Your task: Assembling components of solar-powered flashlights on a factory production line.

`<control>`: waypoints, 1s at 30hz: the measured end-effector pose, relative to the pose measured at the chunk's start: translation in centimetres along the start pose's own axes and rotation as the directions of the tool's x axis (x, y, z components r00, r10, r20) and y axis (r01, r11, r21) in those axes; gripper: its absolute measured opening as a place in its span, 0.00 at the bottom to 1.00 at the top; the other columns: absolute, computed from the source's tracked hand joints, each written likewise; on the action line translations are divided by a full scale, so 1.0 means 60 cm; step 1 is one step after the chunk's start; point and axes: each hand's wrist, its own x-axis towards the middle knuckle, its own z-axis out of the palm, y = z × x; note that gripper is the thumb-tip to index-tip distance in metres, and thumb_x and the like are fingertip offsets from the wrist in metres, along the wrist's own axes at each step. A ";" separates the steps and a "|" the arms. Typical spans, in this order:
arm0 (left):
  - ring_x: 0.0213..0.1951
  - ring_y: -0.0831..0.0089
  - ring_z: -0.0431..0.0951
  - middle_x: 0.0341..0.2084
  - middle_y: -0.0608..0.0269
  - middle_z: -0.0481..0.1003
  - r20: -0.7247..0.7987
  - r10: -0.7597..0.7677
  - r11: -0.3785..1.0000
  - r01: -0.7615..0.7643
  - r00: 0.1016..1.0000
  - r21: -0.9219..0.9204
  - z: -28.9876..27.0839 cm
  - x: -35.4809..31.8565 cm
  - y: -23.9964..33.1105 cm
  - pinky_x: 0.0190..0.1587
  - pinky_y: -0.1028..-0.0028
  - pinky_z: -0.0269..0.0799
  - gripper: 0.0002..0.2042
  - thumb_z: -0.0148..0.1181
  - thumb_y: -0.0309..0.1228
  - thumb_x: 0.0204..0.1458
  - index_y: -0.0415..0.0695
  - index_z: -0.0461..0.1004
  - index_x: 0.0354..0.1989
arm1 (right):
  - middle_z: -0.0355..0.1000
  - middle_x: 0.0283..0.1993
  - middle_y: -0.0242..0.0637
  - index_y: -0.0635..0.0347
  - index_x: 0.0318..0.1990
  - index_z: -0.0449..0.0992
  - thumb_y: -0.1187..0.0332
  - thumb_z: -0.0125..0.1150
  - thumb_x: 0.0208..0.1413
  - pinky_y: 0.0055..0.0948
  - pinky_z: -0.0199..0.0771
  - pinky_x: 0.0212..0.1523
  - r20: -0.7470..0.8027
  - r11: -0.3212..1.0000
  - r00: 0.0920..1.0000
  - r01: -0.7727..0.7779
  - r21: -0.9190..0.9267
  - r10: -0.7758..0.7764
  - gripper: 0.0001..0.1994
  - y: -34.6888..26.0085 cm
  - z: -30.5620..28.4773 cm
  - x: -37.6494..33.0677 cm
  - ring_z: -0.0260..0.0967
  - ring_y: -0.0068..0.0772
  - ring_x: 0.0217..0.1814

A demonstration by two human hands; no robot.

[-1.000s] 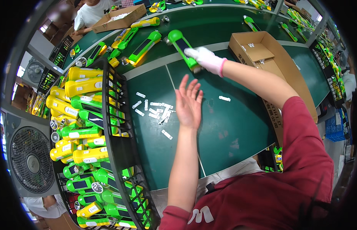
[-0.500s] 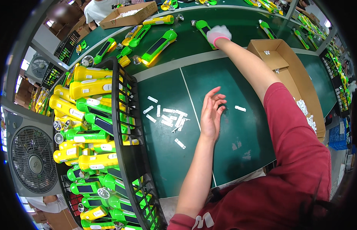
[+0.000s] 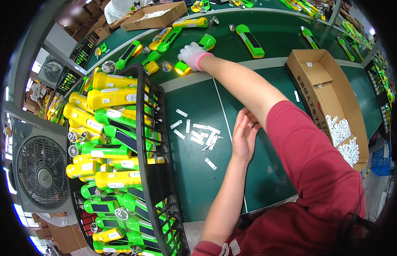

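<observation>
A green-and-yellow flashlight (image 3: 208, 41) with a glowing end lies on the raised far strip of the bench. My right hand (image 3: 191, 55), in a white glove with a pink cuff, is closed over its middle and hides much of it. Lower down, over the green table, my left hand (image 3: 244, 138) is bare, its fingers loosely bent and apart, with nothing seen in it. To its left lie several small white strip-shaped parts (image 3: 199, 135). Another green flashlight (image 3: 249, 41) with a dark panel rests to the right of my gloved hand.
At left a black crate (image 3: 152, 170) is heaped with yellow and green flashlights. A long cardboard box (image 3: 307, 91) with small white parts stands at right. More flashlights and a second box (image 3: 156, 19) lie at the back. A grey fan (image 3: 42, 173) stands beyond the crate; a co-worker sits far left.
My right hand has left the right-hand flashlight and moved left onto the one with the glowing end. My left hand stays near the same place. The whole view has shifted slightly.
</observation>
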 end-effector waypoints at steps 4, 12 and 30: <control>0.47 0.67 0.65 0.42 0.55 0.65 -0.007 0.003 0.981 -0.004 1.000 -0.196 -0.005 -0.014 0.010 0.47 0.71 0.63 0.26 0.40 0.46 0.56 0.36 0.57 0.54 | 0.68 0.40 0.32 0.50 0.40 0.72 0.73 0.61 0.38 0.35 0.64 0.48 -0.315 0.970 0.927 0.234 0.065 -0.203 0.16 0.043 -0.032 -0.080 0.65 0.37 0.48; 0.55 0.58 0.62 0.52 0.54 0.63 0.008 -0.174 0.909 0.163 0.985 -0.383 0.052 -0.055 0.010 0.57 0.60 0.58 0.34 0.34 0.59 0.54 0.42 0.56 0.57 | 0.64 0.39 0.38 0.51 0.37 0.67 0.75 0.60 0.32 0.41 0.63 0.50 -0.424 0.618 0.737 0.674 0.405 -0.526 0.19 0.020 -0.201 -0.430 0.60 0.47 0.50; 0.51 0.67 0.67 0.48 0.61 0.67 -0.129 -0.017 0.999 0.023 0.992 0.048 0.106 -0.066 -0.119 0.54 0.66 0.64 0.21 0.37 0.46 0.60 0.45 0.60 0.54 | 0.60 0.42 0.50 0.59 0.58 0.52 0.52 0.50 0.51 0.45 0.70 0.35 0.075 0.776 0.958 -0.270 0.570 0.278 0.31 -0.016 -0.168 -0.711 0.69 0.53 0.33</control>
